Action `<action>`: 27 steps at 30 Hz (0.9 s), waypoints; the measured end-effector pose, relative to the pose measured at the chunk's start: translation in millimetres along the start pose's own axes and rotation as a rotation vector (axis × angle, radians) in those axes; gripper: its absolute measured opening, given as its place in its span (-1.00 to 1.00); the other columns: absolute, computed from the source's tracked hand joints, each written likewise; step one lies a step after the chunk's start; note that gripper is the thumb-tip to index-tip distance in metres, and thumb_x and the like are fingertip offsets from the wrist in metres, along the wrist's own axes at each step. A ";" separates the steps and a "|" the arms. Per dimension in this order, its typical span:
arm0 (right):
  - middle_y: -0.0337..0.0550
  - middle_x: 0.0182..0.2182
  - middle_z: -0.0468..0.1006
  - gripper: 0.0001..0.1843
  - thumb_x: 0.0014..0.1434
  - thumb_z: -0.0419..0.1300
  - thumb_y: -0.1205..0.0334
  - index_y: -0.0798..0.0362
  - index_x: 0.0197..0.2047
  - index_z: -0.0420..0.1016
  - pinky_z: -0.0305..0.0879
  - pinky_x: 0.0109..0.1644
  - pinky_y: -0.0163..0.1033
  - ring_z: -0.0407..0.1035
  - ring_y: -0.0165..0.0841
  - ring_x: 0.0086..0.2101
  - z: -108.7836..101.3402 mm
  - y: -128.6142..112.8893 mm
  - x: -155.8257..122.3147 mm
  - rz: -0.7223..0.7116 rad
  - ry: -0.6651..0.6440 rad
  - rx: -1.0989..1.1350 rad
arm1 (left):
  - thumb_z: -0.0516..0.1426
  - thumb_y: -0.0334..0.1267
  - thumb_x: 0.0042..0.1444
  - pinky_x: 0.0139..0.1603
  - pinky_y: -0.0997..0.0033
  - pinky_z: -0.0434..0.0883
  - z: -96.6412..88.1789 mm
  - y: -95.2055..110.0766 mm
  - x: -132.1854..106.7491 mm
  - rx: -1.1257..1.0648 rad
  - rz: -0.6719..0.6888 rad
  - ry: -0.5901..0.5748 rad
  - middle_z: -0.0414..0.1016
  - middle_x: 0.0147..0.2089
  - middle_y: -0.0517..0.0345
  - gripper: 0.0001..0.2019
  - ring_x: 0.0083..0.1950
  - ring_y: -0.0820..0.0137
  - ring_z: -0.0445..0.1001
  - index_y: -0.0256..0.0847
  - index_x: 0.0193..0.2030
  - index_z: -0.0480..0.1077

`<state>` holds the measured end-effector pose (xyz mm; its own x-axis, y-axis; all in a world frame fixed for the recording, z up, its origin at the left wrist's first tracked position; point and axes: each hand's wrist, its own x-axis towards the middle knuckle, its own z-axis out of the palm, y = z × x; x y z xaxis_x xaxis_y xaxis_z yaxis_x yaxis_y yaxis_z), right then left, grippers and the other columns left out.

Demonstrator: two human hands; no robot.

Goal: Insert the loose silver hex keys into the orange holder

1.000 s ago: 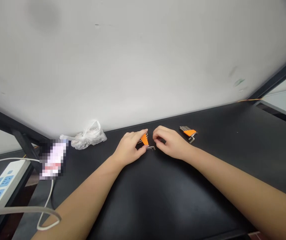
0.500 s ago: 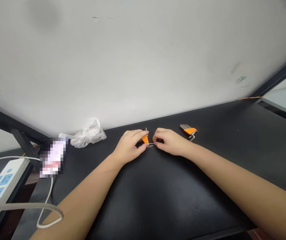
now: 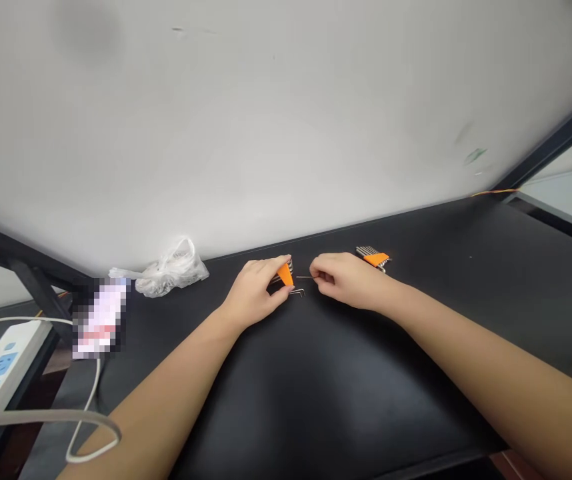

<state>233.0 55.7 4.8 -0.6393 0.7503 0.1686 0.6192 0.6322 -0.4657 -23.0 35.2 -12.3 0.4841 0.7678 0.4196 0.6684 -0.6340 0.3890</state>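
Observation:
Between the thumb and fingers of my left hand (image 3: 256,292) is an orange hex key holder (image 3: 285,274) with several metal keys in it. My right hand (image 3: 340,277) pinches a thin hex key (image 3: 305,277), whose straight end points left toward the holder and stands a little apart from it. Just below the holder, the bent ends of small loose hex keys (image 3: 300,291) show on the black table; their other ends are hidden by my left thumb. Beyond my right wrist lies a second orange hex key set (image 3: 376,259), its keys side by side.
A knotted clear plastic bag (image 3: 171,270) rests against the wall at the left. Beside it is a blurred-out pinkish item (image 3: 100,320). A white power strip (image 3: 3,363) and a looping white cable (image 3: 41,415) are at the far left. Black metal frame bars (image 3: 556,137) flank the table.
My right hand has drawn slightly right, away from the orange holder, and the thin hex key now shows between the hands. My left hand keeps its grip. The view has shifted slightly.

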 end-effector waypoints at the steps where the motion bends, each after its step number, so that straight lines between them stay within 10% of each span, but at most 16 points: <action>1: -0.23 -0.41 0.46 -0.89 0.16 0.12 0.43 0.02 -0.35 0.36 0.15 -0.32 -0.29 0.28 -0.40 -0.41 0.7 -1.1 0.3 -0.019 0.019 0.000 | 0.24 -0.25 0.21 0.26 0.10 0.40 0.2 -0.1 0.1 -0.005 0.001 -0.002 0.53 0.21 0.06 -0.44 0.17 0.21 0.53 -0.07 0.35 0.27; 17: -0.03 -0.14 0.50 -0.77 0.36 0.04 0.35 0.02 -0.12 0.54 0.28 -0.22 -0.21 0.39 -0.32 -0.31 4.6 -9.0 -3.8 -0.098 0.094 -0.146 | 0.22 -0.15 0.26 0.20 0.10 0.38 2.1 -1.2 -1.1 0.003 0.063 -0.028 0.58 0.12 0.07 -0.46 0.09 0.23 0.56 -0.07 0.35 0.24; 27: -0.10 -0.17 0.57 -0.78 0.35 0.07 0.36 -0.01 -0.09 0.54 0.40 -0.08 -0.20 0.46 -0.32 -0.19 27.8 -23.3 5.8 -0.068 0.220 0.229 | 0.23 -0.17 0.23 0.18 0.12 0.41 3.3 -1.2 -2.4 0.004 0.012 0.035 0.60 0.05 0.09 -0.47 -0.01 0.26 0.57 -0.07 0.32 0.27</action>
<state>202.2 39.9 -7.5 -0.5468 0.7470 0.3781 0.4438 0.6415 -0.6257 -23.2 34.4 -16.5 0.4721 0.7563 0.4529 0.6648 -0.6429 0.3805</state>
